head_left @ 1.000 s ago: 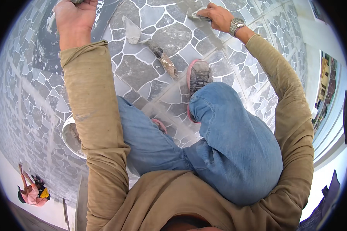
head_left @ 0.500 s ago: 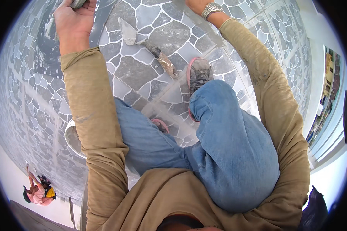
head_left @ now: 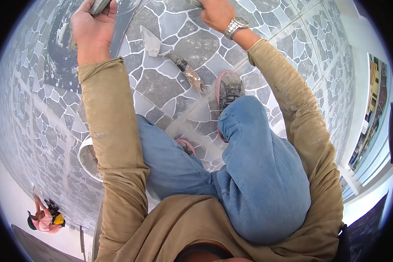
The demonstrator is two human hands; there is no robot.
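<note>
At the upper left, my left hand [head_left: 95, 31] is turned palm up, its fingers curled round a grey, rounded piece [head_left: 100, 6] that the top edge cuts off, so its kind cannot be told. Below and beside that hand is a dark grey slab smeared with pale paste [head_left: 59, 65]. My right hand [head_left: 218, 15], with a metal wristwatch [head_left: 238, 26], is closed at the top edge on a greyish thing [head_left: 197, 3], mostly out of view. Between the hands and a little nearer, a dirty trowel [head_left: 151, 43] with a worn handle [head_left: 192, 77] lies on the stone-patterned tiles, touched by neither hand.
A white bucket [head_left: 88, 159] stands left of my leg, partly behind my left sleeve. My shoe [head_left: 229, 89] rests on the tiles near the trowel handle. Far lower left, another person in pink [head_left: 47, 219] reaches toward the tiled surface. Window bars [head_left: 375, 144] show at right.
My right hand has come down and slightly left, showing more of its fingers and the greyish thing. My left hand keeps its hold; the whole view has shifted slightly.
</note>
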